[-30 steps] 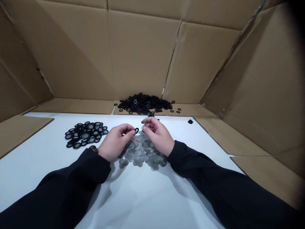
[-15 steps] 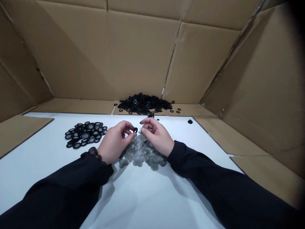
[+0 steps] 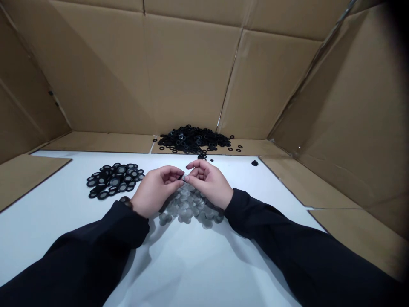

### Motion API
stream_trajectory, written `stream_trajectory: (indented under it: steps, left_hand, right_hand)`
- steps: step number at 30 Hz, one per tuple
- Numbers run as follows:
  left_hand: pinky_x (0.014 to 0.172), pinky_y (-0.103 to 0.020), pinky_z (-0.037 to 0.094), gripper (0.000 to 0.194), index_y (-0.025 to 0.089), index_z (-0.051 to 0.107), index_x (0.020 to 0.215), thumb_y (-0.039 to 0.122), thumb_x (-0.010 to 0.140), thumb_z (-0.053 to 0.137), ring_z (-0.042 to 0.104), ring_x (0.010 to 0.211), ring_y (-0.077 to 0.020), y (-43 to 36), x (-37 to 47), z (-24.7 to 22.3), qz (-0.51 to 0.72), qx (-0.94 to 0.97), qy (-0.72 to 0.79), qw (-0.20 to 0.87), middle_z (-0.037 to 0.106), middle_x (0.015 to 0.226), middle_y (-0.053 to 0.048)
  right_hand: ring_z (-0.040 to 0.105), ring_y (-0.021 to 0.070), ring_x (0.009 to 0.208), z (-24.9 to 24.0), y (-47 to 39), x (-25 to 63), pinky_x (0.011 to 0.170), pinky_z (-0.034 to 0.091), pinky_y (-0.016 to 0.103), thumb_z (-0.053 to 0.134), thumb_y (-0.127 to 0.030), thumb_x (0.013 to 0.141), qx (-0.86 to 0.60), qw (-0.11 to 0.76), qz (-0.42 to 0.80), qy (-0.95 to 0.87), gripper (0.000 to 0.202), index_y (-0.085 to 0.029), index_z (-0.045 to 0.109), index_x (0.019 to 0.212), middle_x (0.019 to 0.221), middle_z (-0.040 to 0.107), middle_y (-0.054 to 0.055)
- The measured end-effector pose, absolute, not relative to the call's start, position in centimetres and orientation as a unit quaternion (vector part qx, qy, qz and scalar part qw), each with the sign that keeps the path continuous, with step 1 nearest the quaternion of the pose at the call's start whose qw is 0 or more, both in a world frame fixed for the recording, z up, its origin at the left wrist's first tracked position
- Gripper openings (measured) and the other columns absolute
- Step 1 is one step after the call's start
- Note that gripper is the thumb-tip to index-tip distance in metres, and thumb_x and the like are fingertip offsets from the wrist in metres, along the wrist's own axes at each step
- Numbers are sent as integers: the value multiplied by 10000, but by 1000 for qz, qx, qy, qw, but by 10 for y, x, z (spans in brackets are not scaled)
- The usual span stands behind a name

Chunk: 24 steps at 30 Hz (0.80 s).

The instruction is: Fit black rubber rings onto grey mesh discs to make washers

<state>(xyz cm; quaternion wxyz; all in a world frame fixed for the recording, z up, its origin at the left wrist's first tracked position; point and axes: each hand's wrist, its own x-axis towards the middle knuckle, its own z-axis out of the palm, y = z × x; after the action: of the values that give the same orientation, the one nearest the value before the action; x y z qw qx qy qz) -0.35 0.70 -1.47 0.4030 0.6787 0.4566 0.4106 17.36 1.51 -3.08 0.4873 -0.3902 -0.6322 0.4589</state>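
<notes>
My left hand (image 3: 156, 187) pinches a black rubber ring (image 3: 181, 177) between thumb and forefinger; the fingers hide most of it. Opposite, my right hand (image 3: 209, 179) has its thumb close against the ring and a small grey disc (image 3: 185, 176) at its tip, partly hidden. The right forefinger stands a little raised. Directly under both hands spreads a pile of thin grey discs (image 3: 188, 209) on the white tabletop (image 3: 191, 264). Left of my left hand lies a heap of black rings with grey discs in them (image 3: 115, 181).
A large heap of plain black rings (image 3: 194, 140) lies at the back against the cardboard wall (image 3: 188, 76), with several loose ones around it. A small black piece (image 3: 254, 163) sits to the right. Cardboard strips (image 3: 287, 183) border the white surface.
My hands have come together, the left moving slightly right, so the ring now meets the right thumb and the disc. The ring has turned and shows less of its opening.
</notes>
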Motion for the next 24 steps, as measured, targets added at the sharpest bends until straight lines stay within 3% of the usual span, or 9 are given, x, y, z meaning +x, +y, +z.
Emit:
stream_trajectory:
  steps: [4, 9, 24]
  left_hand:
    - [643, -268, 478, 321, 130, 690, 987, 305, 721, 732, 594, 669, -135, 7, -3, -13, 410, 636, 452, 472, 690, 809, -36]
    - [641, -262, 464, 322, 131, 707, 1024, 309, 757, 709, 576, 665, -127, 5, -4, -12, 401, 645, 448, 473, 700, 827, -44]
    - [715, -276, 475, 268, 128, 676, 959, 293, 749, 687, 618, 784, -163, 8, -2, -16, 412, 642, 423, 489, 700, 883, -59]
  right_hand:
    - [550, 110, 629, -32, 15, 174, 593, 435, 247, 753, -288, 730, -389, 479, 441, -651, 353, -180, 567, 1010, 726, 607, -24]
    - [559, 116, 629, -34, 14, 176, 593, 443, 250, 746, -272, 735, -403, 471, 410, -669, 334, -191, 574, 1011, 729, 627, -19]
    - [575, 87, 519, -30, 14, 175, 493, 418, 202, 825, -324, 642, -415, 414, 547, -597, 321, -165, 610, 820, 672, 649, -22]
